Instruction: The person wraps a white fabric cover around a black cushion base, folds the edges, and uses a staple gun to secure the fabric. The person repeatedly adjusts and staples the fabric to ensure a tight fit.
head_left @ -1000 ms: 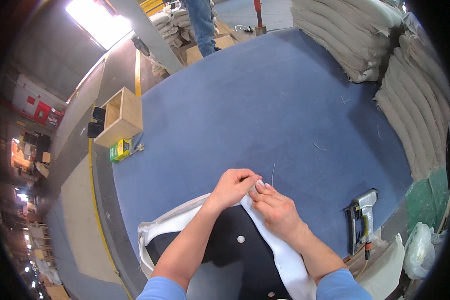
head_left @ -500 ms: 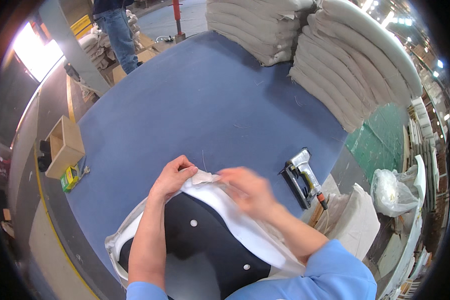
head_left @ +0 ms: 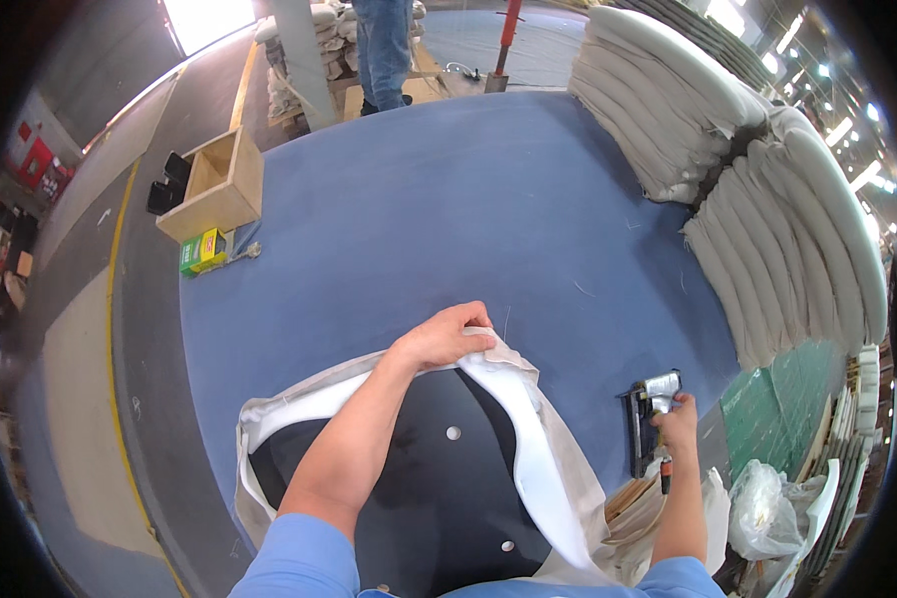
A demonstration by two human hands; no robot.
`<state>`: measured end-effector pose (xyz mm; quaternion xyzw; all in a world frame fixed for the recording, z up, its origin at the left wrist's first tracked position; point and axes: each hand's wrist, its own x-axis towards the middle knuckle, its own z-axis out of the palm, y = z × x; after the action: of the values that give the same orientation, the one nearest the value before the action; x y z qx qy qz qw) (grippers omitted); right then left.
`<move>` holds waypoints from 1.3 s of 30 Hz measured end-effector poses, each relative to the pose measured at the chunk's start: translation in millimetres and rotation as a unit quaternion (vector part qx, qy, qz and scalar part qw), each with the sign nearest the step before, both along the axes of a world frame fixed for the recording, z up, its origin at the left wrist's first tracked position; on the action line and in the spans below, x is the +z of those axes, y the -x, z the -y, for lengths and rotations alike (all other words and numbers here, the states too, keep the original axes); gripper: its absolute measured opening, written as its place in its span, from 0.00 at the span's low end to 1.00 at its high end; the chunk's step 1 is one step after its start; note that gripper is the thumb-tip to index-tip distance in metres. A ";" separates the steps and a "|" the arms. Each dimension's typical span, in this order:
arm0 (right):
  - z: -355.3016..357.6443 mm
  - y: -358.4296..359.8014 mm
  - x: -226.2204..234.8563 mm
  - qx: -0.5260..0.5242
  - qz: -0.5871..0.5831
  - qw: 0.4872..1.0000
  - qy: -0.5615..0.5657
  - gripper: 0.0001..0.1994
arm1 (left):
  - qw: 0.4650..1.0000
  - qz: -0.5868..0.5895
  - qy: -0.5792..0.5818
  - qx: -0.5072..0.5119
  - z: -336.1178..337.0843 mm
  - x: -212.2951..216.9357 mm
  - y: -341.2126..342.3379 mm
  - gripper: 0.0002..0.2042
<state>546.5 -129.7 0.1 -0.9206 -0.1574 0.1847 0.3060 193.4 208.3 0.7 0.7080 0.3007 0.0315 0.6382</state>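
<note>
Nearest the body, a black panel with pale round fasteners lay on the blue table, cream fabric folded up over its edges. Left hand lay curled over the panel's far edge, fingers closed on the fabric fold and pressing it down. Right hand was out at the table's right edge, wrapped around the handle of the staple gun, which stood on the table, well apart from the panel. Judgement: to do this well, the left hand should hold the fabric taut and flat at the curve, with fingers clear of the spot where the gun's nose would sit.

Farther out: a wooden box and a green carton at the table's left edge. Stacked cream cushions at far right. A person's legs stood beyond the table.
</note>
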 end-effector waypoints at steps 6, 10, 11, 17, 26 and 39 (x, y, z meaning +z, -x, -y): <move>-61.6 18.9 61.2 0.123 -0.260 0.956 -0.061 0.28 | 0.998 0.005 -0.055 -0.013 -3.6 -7.6 5.6 0.15; -141.7 42.0 106.8 0.374 -0.184 0.909 -0.017 0.31 | 0.998 0.005 -0.060 -0.020 -2.5 -8.2 2.5 0.16; -165.5 52.8 119.1 0.472 -0.127 0.873 -0.010 0.32 | 0.998 0.005 -0.063 -0.019 -2.7 -8.1 3.5 0.16; -272.1 115.3 158.0 0.698 -0.089 0.701 0.116 0.38 | 0.996 0.009 -0.081 -0.021 -1.3 -7.3 1.2 0.17; -316.1 146.9 148.8 0.798 0.056 0.565 0.200 0.41 | 0.994 0.005 -0.104 -0.012 2.4 -10.0 3.0 0.19; -325.5 151.4 155.1 0.808 0.073 0.539 0.227 0.41 | 0.995 0.006 -0.096 0.000 2.6 -4.2 3.4 0.18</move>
<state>395.1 195.8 155.2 -0.4521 -0.8089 0.3154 -0.2045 190.0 205.7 -3.5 0.7660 0.2923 0.0646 0.5689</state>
